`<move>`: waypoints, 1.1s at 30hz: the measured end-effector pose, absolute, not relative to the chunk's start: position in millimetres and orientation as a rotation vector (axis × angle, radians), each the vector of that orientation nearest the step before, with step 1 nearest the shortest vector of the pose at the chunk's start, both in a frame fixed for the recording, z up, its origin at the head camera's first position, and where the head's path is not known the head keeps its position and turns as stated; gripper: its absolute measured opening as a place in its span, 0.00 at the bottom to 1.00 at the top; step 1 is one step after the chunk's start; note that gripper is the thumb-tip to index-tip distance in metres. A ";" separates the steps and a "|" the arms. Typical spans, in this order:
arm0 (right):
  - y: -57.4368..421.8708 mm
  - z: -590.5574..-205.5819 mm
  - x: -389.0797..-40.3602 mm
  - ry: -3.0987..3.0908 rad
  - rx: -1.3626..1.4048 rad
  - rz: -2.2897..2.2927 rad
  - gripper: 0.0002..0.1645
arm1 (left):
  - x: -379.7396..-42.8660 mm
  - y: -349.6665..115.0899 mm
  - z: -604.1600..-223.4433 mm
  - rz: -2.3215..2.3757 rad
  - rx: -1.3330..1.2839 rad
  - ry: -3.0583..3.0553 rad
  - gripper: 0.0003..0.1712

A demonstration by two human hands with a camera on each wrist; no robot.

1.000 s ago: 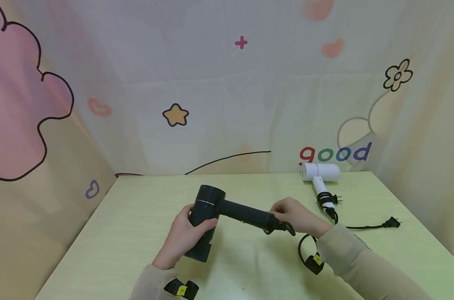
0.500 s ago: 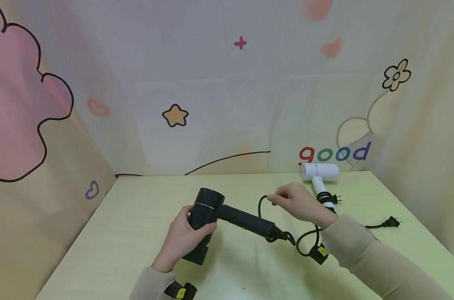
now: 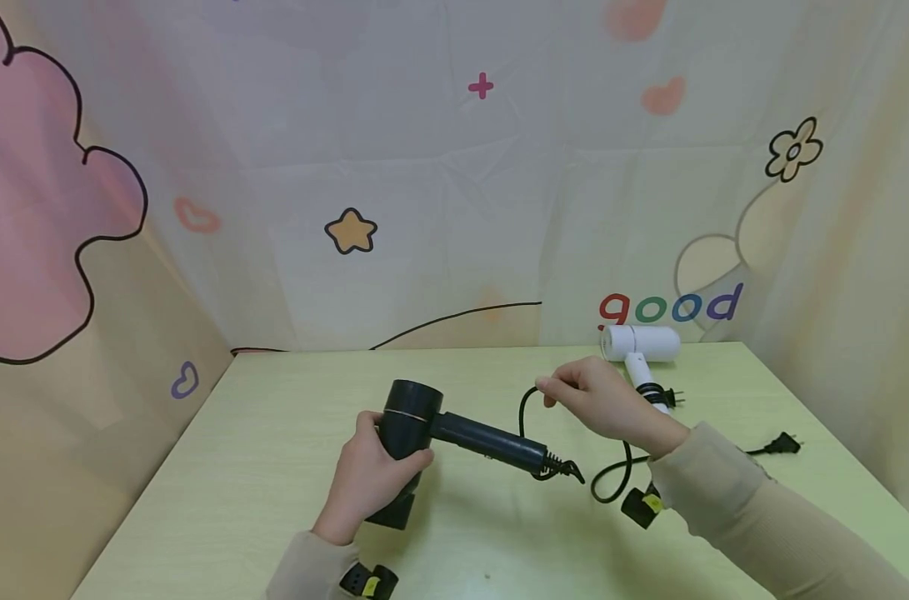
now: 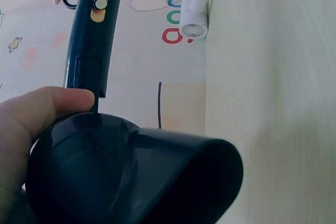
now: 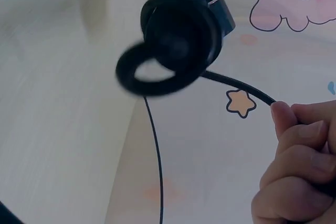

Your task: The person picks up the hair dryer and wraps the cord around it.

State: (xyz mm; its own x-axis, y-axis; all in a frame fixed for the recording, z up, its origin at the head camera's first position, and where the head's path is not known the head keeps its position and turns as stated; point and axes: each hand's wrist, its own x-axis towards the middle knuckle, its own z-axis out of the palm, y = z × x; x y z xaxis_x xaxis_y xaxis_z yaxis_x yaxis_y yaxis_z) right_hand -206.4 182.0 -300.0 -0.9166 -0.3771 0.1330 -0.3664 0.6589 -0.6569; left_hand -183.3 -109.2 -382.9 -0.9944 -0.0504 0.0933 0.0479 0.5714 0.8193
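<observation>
My left hand [image 3: 367, 475] grips the barrel of a dark hair dryer [image 3: 491, 442], held tilted above the table with its handle pointing right. In the left wrist view the flat nozzle [image 4: 178, 153] fills the lower part, and a gold-rimmed switch [image 4: 100, 3] shows on the handle. Between thumb and forefinger, my right hand [image 3: 604, 404] pinches the dryer's black cord [image 3: 524, 412], raised in an arc beside the handle. The right wrist view shows that pinch on the cord [image 5: 239, 84] and a blurred loop of cord at the handle's end.
A white hair dryer [image 3: 652, 343] lies at the back right, its black cord wound round the handle. A plug [image 3: 784, 444] on a black cord rests on the table [image 3: 237, 483] at right. A printed curtain [image 3: 439, 167] stands behind the table.
My right hand has risen from the handle's end, drawing out an arc of cord, then shifted slightly. The left hand and dark hair dryer have lowered slightly.
</observation>
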 end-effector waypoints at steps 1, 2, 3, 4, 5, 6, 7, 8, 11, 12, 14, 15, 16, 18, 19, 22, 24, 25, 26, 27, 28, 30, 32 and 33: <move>181.9 -299.6 -205.8 2.846 -0.635 -1.124 0.18 | -183.3 -108.6 -383.0 -1.403 0.008 -2.686 0.44; 181.9 -299.3 -205.1 2.844 -0.628 -1.127 0.18 | -183.4 -107.9 -383.0 -1.399 0.014 -2.684 0.44; 181.8 -298.9 -204.2 2.843 -0.627 -1.129 0.18 | -183.6 -107.2 -383.1 -1.389 0.020 -2.683 0.45; 181.6 -298.6 -203.4 2.842 -0.626 -1.133 0.19 | -183.7 -106.7 -383.2 -1.380 0.030 -2.682 0.45; 181.3 -298.5 -202.8 2.840 -0.626 -1.139 0.19 | -183.7 -106.1 -383.2 -1.372 0.040 -2.681 0.46; 180.9 -298.2 -201.9 2.836 -0.626 -1.149 0.19 | -183.6 -105.3 -383.2 -1.365 0.047 -2.682 0.47; 180.3 -297.9 -201.0 2.833 -0.628 -1.159 0.19 | -183.4 -104.6 -383.0 -1.357 0.051 -2.683 0.48; 179.7 -297.7 -199.8 2.828 -0.631 -1.169 0.18 | -183.1 -103.8 -382.9 -1.346 0.056 -2.685 0.50; 177.1 -297.2 -196.2 2.805 -0.638 -1.203 0.18 | -182.5 -101.7 -382.5 -1.321 0.051 -2.685 0.54; 176.3 -297.1 -194.7 2.800 -0.642 -1.209 0.18 | -182.6 -101.1 -382.5 -1.311 0.051 -2.686 0.55; 174.6 -297.2 -192.1 2.792 -0.647 -1.222 0.18 | -182.9 -99.9 -382.3 -1.293 0.056 -2.686 0.55; 174.0 -297.1 -190.6 2.788 -0.649 -1.231 0.18 | -183.3 -99.6 -382.4 -1.285 0.060 -2.685 0.54; 173.6 -297.0 -189.0 2.782 -0.650 -1.239 0.19 | -183.7 -99.3 -382.6 -1.278 0.066 -2.685 0.54; 172.7 -297.1 -185.8 2.780 -0.648 -1.252 0.18 | -184.3 -98.8 -382.5 -1.262 0.083 -2.686 0.53; 172.5 -297.2 -184.1 2.776 -0.647 -1.260 0.18 | -184.6 -98.5 -382.4 -1.257 0.089 -2.686 0.53; 171.5 -297.6 -178.8 2.754 -0.637 -1.289 0.16 | -185.5 -97.7 -382.0 -1.249 0.102 -2.690 0.53; 170.3 -298.3 -175.1 2.739 -0.634 -1.307 0.14 | -186.2 -96.9 -381.5 -1.257 0.111 -2.692 0.53; 169.7 -298.6 -173.3 2.726 -0.627 -1.317 0.14 | -186.5 -96.6 -381.2 -1.266 0.114 -2.689 0.53; 169.1 -299.1 -171.3 2.716 -0.629 -1.324 0.13 | -186.7 -96.3 -380.9 -1.279 0.117 -2.686 0.53; 168.6 -299.7 -169.2 2.708 -0.636 -1.329 0.13 | -187.1 -96.0 -380.8 -1.294 0.118 -2.682 0.53; 168.1 -300.4 -167.0 2.700 -0.644 -1.335 0.13 | -187.1 -95.7 -380.5 -1.309 0.119 -2.675 0.52; 167.2 -302.1 -163.0 2.683 -0.670 -1.351 0.14 | -187.2 -95.2 -379.8 -1.339 0.125 -2.663 0.52; 166.2 -304.1 -159.4 2.670 -0.705 -1.361 0.14 | -187.5 -94.7 -379.4 -1.362 0.131 -2.653 0.53; 165.6 -305.2 -157.7 2.664 -0.720 -1.369 0.14 | -187.6 -94.5 -379.4 -1.373 0.131 -2.649 0.53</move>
State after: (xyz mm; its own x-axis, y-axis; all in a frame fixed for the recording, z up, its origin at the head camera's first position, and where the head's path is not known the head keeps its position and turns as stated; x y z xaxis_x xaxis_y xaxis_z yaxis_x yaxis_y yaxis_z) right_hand -157.7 165.6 -305.2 -0.8890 -0.4311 0.1544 -0.3764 0.4962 -0.7823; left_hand -187.6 -94.5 -379.4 -0.9842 -0.1482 0.0968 -0.0063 0.5761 0.8173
